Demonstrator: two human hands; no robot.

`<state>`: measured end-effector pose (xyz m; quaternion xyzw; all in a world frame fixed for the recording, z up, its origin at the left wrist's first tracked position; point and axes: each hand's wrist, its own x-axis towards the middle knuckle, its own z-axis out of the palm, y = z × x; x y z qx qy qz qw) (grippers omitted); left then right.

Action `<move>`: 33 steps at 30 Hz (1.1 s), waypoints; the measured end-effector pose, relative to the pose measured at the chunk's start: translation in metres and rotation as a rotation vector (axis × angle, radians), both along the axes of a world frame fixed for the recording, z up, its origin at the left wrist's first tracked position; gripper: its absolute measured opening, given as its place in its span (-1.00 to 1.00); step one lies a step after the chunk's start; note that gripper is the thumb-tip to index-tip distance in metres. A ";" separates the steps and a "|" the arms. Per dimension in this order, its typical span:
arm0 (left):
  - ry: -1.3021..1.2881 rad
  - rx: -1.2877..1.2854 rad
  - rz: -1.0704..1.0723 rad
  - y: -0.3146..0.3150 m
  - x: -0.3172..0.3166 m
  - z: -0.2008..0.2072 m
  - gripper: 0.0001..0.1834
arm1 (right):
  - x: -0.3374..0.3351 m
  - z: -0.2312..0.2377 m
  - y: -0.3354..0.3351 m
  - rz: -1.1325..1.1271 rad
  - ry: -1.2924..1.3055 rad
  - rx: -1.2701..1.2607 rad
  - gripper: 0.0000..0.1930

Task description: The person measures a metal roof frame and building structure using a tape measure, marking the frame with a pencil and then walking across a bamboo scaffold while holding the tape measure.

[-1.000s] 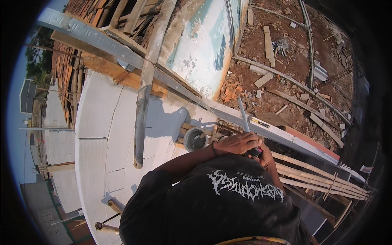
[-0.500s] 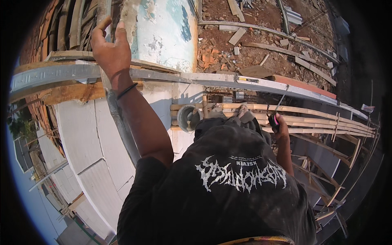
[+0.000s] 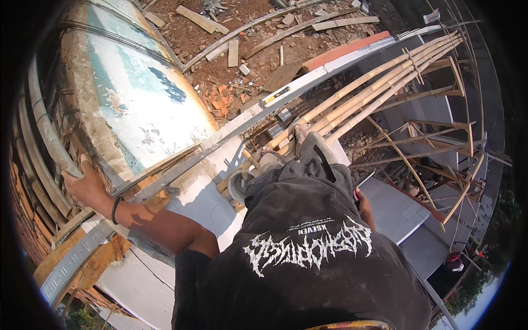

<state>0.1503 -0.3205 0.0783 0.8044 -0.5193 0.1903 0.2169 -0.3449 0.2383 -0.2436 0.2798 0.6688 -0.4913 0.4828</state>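
My left hand (image 3: 88, 186), a dark band at its wrist, is at the far left, its fingers closed round a long grey pole (image 3: 47, 126). The pole slants over the wall top beside several weathered beams. Close to my body on the right, my right hand (image 3: 364, 209) is closed on a tape measure (image 3: 356, 194). Only a pink edge of its case shows past my shirt, with a short length of blade (image 3: 364, 178) sticking out. My shirt hides most of this hand.
Bamboo poles (image 3: 379, 82) run beside my feet to the far right. A bucket (image 3: 237, 186) stands next to my legs. A yellow-handled tool (image 3: 276, 97) lies on the long grey beam (image 3: 236, 125). Rubble and planks (image 3: 234, 53) cover the ground below.
My view has swung to the right. My left hand, raised with fingers apart before, now grips the grey pole. My right hand has drawn back toward my body with the tape measure.
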 end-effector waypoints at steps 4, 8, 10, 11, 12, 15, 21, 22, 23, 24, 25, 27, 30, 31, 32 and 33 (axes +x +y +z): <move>-0.111 0.055 0.086 0.003 0.017 -0.002 -0.12 | 0.034 0.002 0.005 -0.011 0.082 0.003 -0.76; -0.320 0.072 0.179 -0.006 0.029 -0.015 -0.18 | 0.045 0.032 -0.021 -0.058 0.124 -0.048 -0.78; -0.329 0.097 0.263 0.002 0.007 -0.009 -0.25 | 0.045 0.016 -0.022 -0.129 0.169 -0.009 -0.78; -0.320 0.087 0.281 0.010 -0.011 -0.005 -0.28 | 0.044 0.012 -0.022 -0.171 0.183 -0.011 -0.77; -0.320 0.067 0.286 0.016 -0.022 -0.003 -0.29 | 0.045 0.014 -0.032 -0.210 0.191 -0.013 -0.77; -0.310 0.043 0.217 0.010 -0.038 -0.010 -0.30 | 0.039 -0.001 -0.026 -0.221 0.185 -0.086 -0.73; -0.314 0.045 0.112 0.002 -0.048 -0.040 -0.33 | 0.023 -0.007 -0.023 -0.243 0.138 -0.108 -0.75; -0.315 0.055 0.099 0.002 -0.051 -0.045 -0.33 | 0.020 -0.029 -0.013 -0.300 0.131 -0.158 -0.71; -0.320 0.060 0.092 0.000 -0.056 -0.046 -0.33 | 0.016 -0.033 -0.010 -0.302 0.143 -0.154 -0.71; -0.326 0.063 0.086 -0.001 -0.060 -0.049 -0.34 | 0.012 -0.037 -0.008 -0.303 0.155 -0.150 -0.72; -0.327 0.062 0.081 -0.003 -0.063 -0.051 -0.34 | 0.007 -0.041 -0.006 -0.305 0.166 -0.146 -0.73; -0.341 0.073 0.068 -0.005 -0.074 -0.056 -0.35 | -0.003 -0.050 0.002 -0.305 0.126 -0.164 -0.71; -0.312 0.087 0.083 -0.009 -0.095 -0.071 -0.36 | -0.031 -0.047 0.004 -0.347 0.105 -0.176 -0.71; -0.303 0.105 0.115 -0.011 -0.101 -0.075 -0.37 | -0.042 -0.051 0.004 -0.312 0.143 -0.070 -0.74; -0.299 0.101 0.147 -0.012 -0.103 -0.073 -0.37 | -0.055 0.003 -0.030 -0.401 0.161 -0.127 -0.75; -0.282 0.107 0.158 -0.015 -0.113 -0.077 -0.37 | -0.064 -0.003 -0.024 -0.378 0.194 -0.144 -0.74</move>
